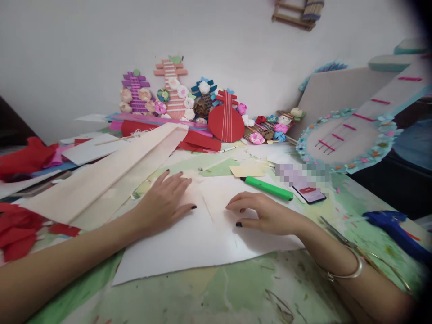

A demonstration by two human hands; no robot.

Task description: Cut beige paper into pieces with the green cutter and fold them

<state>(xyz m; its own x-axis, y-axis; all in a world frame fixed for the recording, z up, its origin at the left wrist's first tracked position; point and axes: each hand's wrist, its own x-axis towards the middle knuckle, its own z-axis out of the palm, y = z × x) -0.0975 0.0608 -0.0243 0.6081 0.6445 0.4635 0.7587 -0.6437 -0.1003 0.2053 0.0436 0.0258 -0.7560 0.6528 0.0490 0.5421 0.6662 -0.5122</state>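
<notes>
A large white sheet lies flat in front of me. On its upper middle rests a piece of thin cream paper, hard to tell from the sheet. My left hand lies open, its fingers spread over the left edge of the cream paper. At the right edge of that paper is my right hand, fingers curved and thumb apart, with nothing visible in its grasp. Whether its fingertips touch the paper I cannot tell. A green marker lies just beyond the right hand.
Right of the sheet are a phone, scissors partly behind my forearm, and a blue glue gun. A long folded cream paper and red crepe paper lie left. Decorated lute-shaped crafts stand along the wall.
</notes>
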